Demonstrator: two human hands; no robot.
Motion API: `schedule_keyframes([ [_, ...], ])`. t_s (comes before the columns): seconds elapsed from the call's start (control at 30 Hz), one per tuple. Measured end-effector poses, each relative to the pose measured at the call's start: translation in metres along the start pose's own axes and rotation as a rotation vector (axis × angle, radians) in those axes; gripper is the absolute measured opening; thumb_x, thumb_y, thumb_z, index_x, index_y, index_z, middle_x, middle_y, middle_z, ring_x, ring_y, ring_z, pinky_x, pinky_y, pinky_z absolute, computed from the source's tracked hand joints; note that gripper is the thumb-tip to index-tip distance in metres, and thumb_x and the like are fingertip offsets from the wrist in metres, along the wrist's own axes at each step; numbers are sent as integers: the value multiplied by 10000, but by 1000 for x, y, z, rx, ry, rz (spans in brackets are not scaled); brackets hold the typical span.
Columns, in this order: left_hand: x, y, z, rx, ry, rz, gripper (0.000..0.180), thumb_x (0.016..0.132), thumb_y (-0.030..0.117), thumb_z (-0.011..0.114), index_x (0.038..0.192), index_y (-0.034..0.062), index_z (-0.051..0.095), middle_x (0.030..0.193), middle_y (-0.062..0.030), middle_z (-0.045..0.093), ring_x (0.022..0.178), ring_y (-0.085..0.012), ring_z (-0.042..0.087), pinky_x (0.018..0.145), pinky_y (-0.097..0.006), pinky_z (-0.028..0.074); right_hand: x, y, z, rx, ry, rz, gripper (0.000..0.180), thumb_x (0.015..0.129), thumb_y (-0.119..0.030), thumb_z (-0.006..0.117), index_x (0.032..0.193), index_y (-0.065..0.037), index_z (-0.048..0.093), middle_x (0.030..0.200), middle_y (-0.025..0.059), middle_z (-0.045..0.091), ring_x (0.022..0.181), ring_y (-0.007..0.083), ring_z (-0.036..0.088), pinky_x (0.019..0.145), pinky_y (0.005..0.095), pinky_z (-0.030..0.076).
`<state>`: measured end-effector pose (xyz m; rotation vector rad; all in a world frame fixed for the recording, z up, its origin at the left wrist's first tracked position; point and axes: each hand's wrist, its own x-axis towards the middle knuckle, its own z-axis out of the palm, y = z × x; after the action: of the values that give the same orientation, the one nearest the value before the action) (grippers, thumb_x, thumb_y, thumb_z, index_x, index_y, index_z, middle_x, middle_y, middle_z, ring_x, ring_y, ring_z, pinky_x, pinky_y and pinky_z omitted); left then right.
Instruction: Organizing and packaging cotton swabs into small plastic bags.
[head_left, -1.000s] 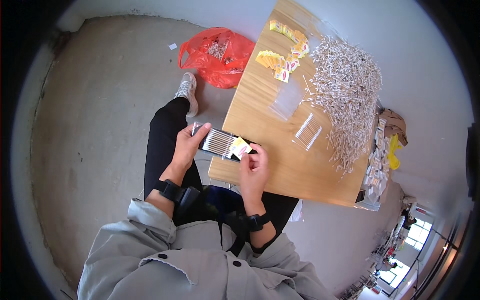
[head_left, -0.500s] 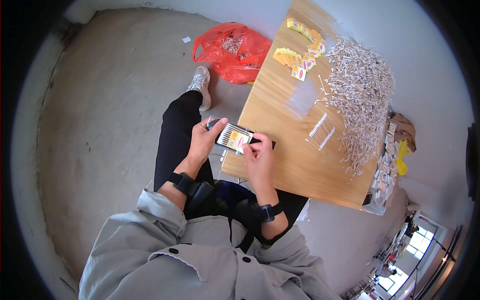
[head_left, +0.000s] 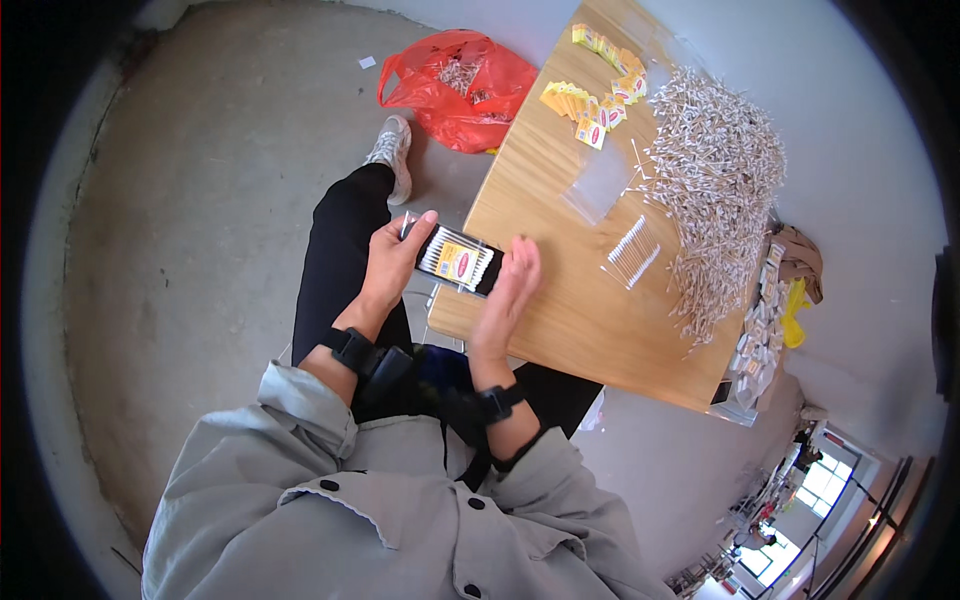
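Observation:
My left hand (head_left: 385,275) grips the left end of a small black tray (head_left: 491,274), its thumb on top. In the tray lies a row of cotton swabs (head_left: 433,247) with a yellow-and-white label card (head_left: 459,262) over them. There seems to be a clear plastic bag around the swabs. My right hand (head_left: 506,298) is at the tray's right end, fingers stretched out and not wrapped round anything; whether its palm side touches the tray I cannot tell. Both hands are just off the table's near left corner.
On the wooden table (head_left: 560,330) lie a big heap of loose swabs (head_left: 725,170), a neat swab row (head_left: 632,252), a clear bag (head_left: 597,185) and yellow label cards (head_left: 568,100). A red plastic bag (head_left: 470,115) with swabs sits on the floor. Filled packs (head_left: 762,335) stand beyond the right edge.
My right fingers have let go of the label card and straightened at the tray's right end. The label now lies flat over the swabs. My left hand keeps its hold on the tray.

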<state>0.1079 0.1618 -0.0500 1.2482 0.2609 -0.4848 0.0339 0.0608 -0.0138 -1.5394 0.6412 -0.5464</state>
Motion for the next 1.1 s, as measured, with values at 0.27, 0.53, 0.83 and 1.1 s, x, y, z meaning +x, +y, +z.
schedule_keyframes([
  [0.27, -4, -9, 7, 88, 80, 84, 297, 913, 275, 664, 771, 17, 623, 659, 51, 551, 597, -9, 439, 526, -203, 370, 7, 3, 13, 12, -76, -39, 513, 1038, -319, 297, 1410, 33, 263, 1399, 218, 357, 1320, 296, 364, 1113, 395, 262],
  [0.53, 4, 3, 0, 511, 326, 370, 349, 906, 244, 647, 1076, -46, 552, 1058, -172, 573, 923, -216, 569, 782, -340, 463, 23, -20, -23, -29, -23, 2, 464, 1023, -293, 377, 1360, 27, 378, 1308, 140, 475, 1235, 236, 439, 1076, 357, 294],
  [0.83, -68, -2, 154, 1126, -555, 900, 886, 739, 266, 740, 1440, -23, 281, 1505, -213, 269, 1418, -352, 233, 1132, -487, 231, 25, 1, -182, 134, 588, 187, 397, 1013, -315, 403, 1281, -29, 467, 1085, 97, 529, 977, 180, 538, 875, 321, 446],
  [1.1, -11, -67, 236, 1486, -578, 1075, 912, 816, 511, 608, 1463, -19, 243, 1542, -157, 238, 1446, -303, 185, 1155, -517, 133, 4, 19, -224, 310, 660, 252, 353, 1003, -299, 444, 1268, -68, 470, 1035, 39, 536, 879, 125, 558, 740, 266, 482],
])
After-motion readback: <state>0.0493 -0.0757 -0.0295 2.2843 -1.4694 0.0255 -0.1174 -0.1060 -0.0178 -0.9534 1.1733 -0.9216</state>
